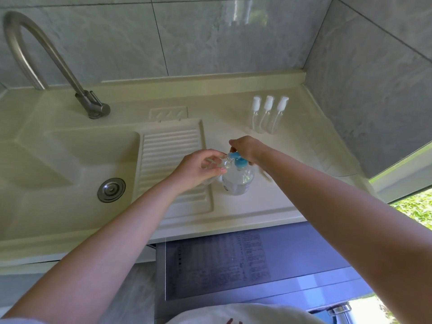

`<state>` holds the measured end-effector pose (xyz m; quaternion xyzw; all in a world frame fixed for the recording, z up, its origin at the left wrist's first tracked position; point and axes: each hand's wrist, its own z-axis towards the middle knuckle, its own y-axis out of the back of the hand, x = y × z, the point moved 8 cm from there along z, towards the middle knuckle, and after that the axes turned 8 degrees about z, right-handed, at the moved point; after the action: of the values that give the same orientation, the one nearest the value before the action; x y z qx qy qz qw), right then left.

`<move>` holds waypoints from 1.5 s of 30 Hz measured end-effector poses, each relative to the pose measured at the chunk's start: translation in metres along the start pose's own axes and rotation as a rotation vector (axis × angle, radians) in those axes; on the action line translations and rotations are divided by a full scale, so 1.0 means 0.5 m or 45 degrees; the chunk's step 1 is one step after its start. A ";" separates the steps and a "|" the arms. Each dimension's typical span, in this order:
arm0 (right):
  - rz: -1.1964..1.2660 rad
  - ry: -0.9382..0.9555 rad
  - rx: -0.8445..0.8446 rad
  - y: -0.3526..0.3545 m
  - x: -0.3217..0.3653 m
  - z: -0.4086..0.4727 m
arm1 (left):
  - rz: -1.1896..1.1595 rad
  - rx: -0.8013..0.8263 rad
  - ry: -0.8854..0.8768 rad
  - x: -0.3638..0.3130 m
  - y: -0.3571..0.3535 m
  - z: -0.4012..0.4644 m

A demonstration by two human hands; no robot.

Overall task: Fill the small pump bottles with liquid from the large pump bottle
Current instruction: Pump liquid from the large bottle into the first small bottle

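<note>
The large clear pump bottle [238,181] with a blue pump head [236,159] stands on the cream counter [268,197], right of the ribbed drainboard. My right hand [247,149] rests on top of the blue pump head, fingers curled over it. My left hand [198,168] holds a small clear bottle [223,163] tilted, its open mouth at the pump's nozzle. Three small bottles with white caps [268,113] stand in a row at the back right. A loose small pump part [266,175] lies on the counter just right of the large bottle.
A sink basin [58,164] with a metal drain [111,190] lies to the left, with a curved steel tap [46,54] behind it. A ribbed drainboard [163,148] sits under my left hand. Tiled walls close the back and right sides. A purple-grey appliance front [257,265] is below the counter edge.
</note>
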<state>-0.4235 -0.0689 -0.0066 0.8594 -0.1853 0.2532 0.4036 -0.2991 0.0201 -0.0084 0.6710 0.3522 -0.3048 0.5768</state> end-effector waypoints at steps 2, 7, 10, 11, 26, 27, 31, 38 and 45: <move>-0.004 0.027 -0.061 0.006 0.000 0.006 | 0.002 -0.003 -0.004 0.002 -0.001 0.001; -0.052 0.073 -0.115 0.002 0.000 0.012 | 0.048 -0.002 -0.001 0.008 -0.004 0.002; 0.007 0.053 -0.106 0.004 -0.003 0.013 | 0.046 0.007 0.006 0.008 -0.004 0.002; 0.043 0.049 -0.091 0.003 -0.005 0.015 | 0.047 0.009 0.004 0.008 -0.004 0.002; -0.048 0.089 -0.150 0.005 -0.003 0.010 | 0.019 0.008 0.016 0.006 -0.004 0.001; -0.022 0.070 -0.152 0.004 -0.005 0.011 | 0.015 0.006 0.022 0.007 -0.004 0.002; -0.017 0.036 -0.080 0.003 -0.003 0.002 | 0.007 0.009 0.016 -0.001 -0.003 -0.002; -0.093 0.037 -0.059 0.003 -0.004 0.006 | -0.025 0.007 -0.006 -0.003 -0.001 0.001; -0.164 0.113 -0.137 0.001 -0.006 0.020 | -0.025 0.003 0.003 0.011 -0.007 0.004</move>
<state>-0.4232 -0.0767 -0.0133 0.8347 -0.1249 0.2541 0.4723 -0.2989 0.0191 -0.0152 0.6686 0.3591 -0.3099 0.5726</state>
